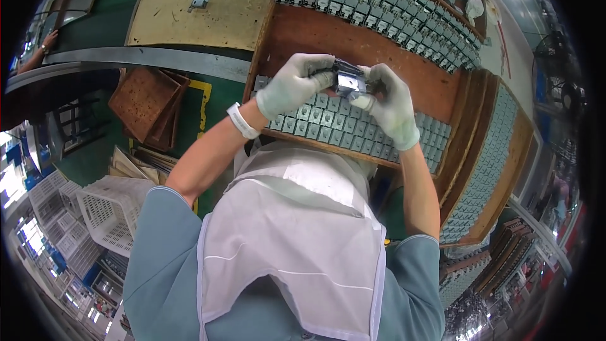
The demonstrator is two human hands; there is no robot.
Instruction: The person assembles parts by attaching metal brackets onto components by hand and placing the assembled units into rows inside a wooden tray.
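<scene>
Far left: white perforated plastic crates [104, 211] low beside the person's elbow; above them, a loose stack of empty brown trays [150, 106] on the green floor.

Left hand [291, 85], white glove, with a white wristband [242, 120] below it: fingers curled together around the left end of a small grey metal part [347, 79], thumb tucked under.

The part is held at centre between both hands, raised just above the bare middle of a brown wooden tray [404, 57] (shiny face turned toward the camera).

Right hand [390, 104], also gloved: fingers bent and pressed against the right end of the same part; the exact fingertip contact is hidden.

Rows of similar grey parts [379, 6] fill the tray's far edge, more along its near edge under the wrists.

Right: further loaded trays [486, 170] stacked edgewise beside it.
</scene>
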